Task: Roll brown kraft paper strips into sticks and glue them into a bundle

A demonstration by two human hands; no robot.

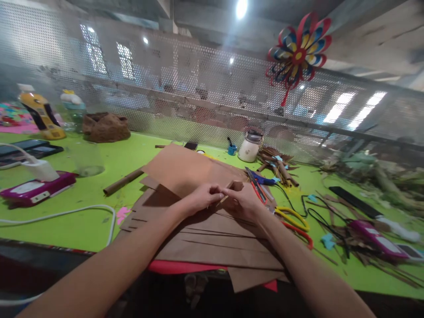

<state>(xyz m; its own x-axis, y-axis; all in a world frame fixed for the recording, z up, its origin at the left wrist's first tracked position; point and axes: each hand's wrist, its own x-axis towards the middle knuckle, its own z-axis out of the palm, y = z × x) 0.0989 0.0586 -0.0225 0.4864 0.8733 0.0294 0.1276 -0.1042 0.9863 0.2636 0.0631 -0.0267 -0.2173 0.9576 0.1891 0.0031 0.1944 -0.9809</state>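
Over a stack of brown paper sheets (218,247), my two hands meet with their fingertips nearly touching. My right hand (241,198) pinches a small strip of brown paper (228,187), which looks folded or curled. My left hand (206,198) is closed at the strip's near end, thumb and forefinger pressed together; its hold is partly hidden. A lighter brown sheet (179,165) lies raised behind my left hand. Several dark slits run across the stack below my hands. Right of my right hand lie scissors with yellow and red handles (293,218) and a blue-handled tool (263,179).
Paper tube (124,182), plastic cup (86,161) and purple power strip (39,187) stand left on the green table (89,223). A white jar (250,148) stands behind. Black cables, paper scraps and another purple power strip (377,238) lie right. Mesh screen (205,88) rises behind.
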